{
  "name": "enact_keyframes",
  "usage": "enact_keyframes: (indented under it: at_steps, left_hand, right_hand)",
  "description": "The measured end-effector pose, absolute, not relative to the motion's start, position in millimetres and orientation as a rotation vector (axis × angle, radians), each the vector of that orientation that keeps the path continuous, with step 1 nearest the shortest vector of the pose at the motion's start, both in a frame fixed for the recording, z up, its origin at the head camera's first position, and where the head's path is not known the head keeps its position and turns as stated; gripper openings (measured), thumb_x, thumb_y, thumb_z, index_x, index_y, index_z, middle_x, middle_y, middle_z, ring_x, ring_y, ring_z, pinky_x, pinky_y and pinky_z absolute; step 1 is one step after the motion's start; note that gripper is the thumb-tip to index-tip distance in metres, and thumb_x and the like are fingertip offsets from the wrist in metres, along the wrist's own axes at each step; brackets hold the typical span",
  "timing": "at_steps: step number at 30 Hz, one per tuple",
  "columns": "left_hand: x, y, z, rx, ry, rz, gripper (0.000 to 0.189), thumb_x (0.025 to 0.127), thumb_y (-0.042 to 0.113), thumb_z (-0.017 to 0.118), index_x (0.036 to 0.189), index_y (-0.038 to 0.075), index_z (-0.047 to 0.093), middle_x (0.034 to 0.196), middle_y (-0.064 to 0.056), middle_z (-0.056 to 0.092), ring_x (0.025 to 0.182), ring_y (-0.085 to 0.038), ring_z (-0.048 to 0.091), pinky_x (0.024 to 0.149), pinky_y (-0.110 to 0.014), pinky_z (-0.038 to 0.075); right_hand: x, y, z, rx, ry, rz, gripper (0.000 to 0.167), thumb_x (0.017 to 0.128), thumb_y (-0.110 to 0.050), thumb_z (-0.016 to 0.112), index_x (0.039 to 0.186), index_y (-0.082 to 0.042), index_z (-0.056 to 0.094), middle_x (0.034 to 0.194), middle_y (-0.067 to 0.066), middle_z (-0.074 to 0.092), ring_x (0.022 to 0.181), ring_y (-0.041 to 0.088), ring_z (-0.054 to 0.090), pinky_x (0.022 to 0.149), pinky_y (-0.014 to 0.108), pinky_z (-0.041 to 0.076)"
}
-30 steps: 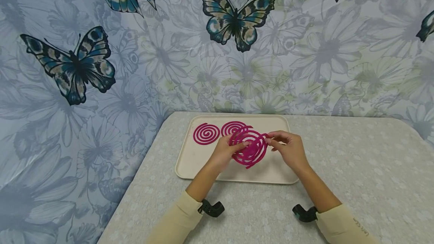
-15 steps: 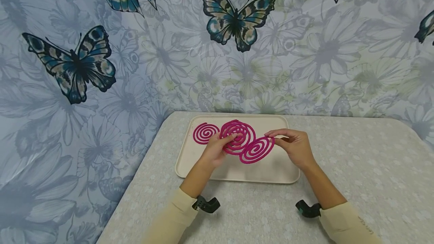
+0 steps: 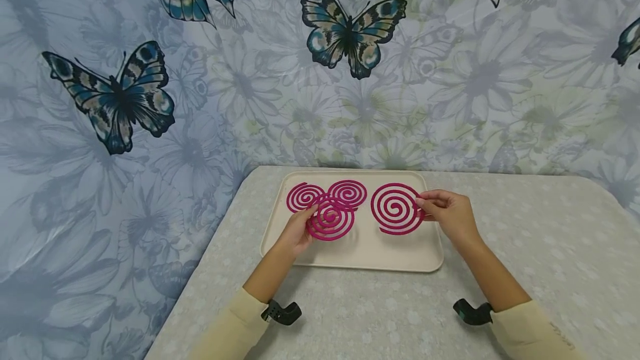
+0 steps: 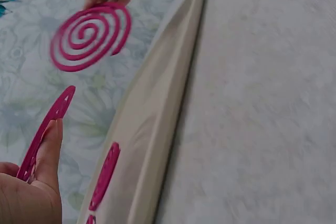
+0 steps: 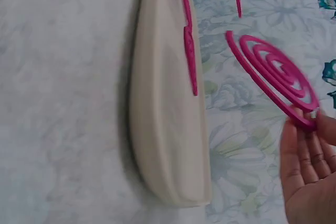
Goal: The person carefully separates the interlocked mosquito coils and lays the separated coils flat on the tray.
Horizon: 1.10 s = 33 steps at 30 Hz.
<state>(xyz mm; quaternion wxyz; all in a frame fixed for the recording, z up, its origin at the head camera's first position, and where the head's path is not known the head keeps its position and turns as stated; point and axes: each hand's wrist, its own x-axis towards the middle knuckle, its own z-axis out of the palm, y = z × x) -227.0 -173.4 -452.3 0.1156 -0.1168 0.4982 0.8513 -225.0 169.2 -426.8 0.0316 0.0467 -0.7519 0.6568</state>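
In the head view, my right hand pinches one magenta mosquito coil by its right edge, raised over the right half of the cream tray. My left hand grips another mosquito coil by its left side; it is tilted toward me. Behind it on the tray lie two flat coils, the left one partly covered by the hand, the other overlapped by the held coil. The left wrist view shows the gripped coil edge-on between thumb and fingers. Thumb and fingers pinch the coil in the right wrist view.
The tray's raised rim runs around the coils. Under it spreads a table with a pale patterned cloth. A butterfly-printed wall covering stands directly behind the table. Black curved devices sit at both wrists.
The coils between my hands have come apart: my right hand has drawn one off to the right, while my left hand has moved left and nearer with the other.
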Motion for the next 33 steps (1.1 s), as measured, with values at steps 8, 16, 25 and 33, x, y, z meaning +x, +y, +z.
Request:
enact_keyframes:
  at_steps: [8, 16, 25, 33]
  left_hand:
    - [-222, -202, -468, -0.314, 1.515, 2.328, 0.031, 0.113, 0.027, 0.029, 0.118, 0.005, 0.051, 0.083, 0.001, 0.069, 0.069, -0.007, 0.069, 0.061, -0.024, 0.061]
    - [-227, -214, -480, -0.209, 1.766, 2.131, 0.038, 0.112, 0.025, 0.036, 0.134, -0.004, 0.046, 0.097, -0.003, 0.068, 0.081, -0.009, 0.069, 0.071, -0.027, 0.061]
    - [-227, -222, -450, -0.155, 2.261, 1.822, 0.065, 0.110, 0.033, 0.042, 0.160, 0.000, 0.017, 0.157, -0.031, 0.031, 0.146, -0.046, 0.030, 0.118, -0.055, 0.034]
    - [-234, -244, -424, 0.108, 2.638, 1.563, 0.054, 0.110, 0.035, 0.043, 0.153, 0.003, 0.039, 0.151, -0.028, 0.043, 0.142, -0.043, 0.039, 0.113, -0.061, 0.038]
  right_hand:
    - [-234, 178, -450, -0.008, -2.551, 2.148, 0.037, 0.099, -0.016, 0.069, 0.122, 0.013, 0.063, 0.092, 0.002, 0.073, 0.077, 0.010, 0.069, 0.074, 0.033, 0.064]
    - [-240, 168, -461, -0.010, -2.692, 2.035, 0.031, 0.098, -0.007, 0.066, 0.119, 0.016, 0.064, 0.093, 0.014, 0.073, 0.071, 0.013, 0.070, 0.069, 0.033, 0.064]
    - [-239, 168, -454, 0.125, -2.868, 1.596, 0.030, 0.100, -0.013, 0.063, 0.113, 0.013, 0.069, 0.100, 0.024, 0.073, 0.078, 0.024, 0.075, 0.067, 0.030, 0.063]
    - [-239, 203, -420, 0.304, -2.850, 1.234, 0.045, 0.106, -0.031, 0.056, 0.123, 0.009, 0.066, 0.115, 0.029, 0.069, 0.095, 0.041, 0.072, 0.074, 0.045, 0.063]
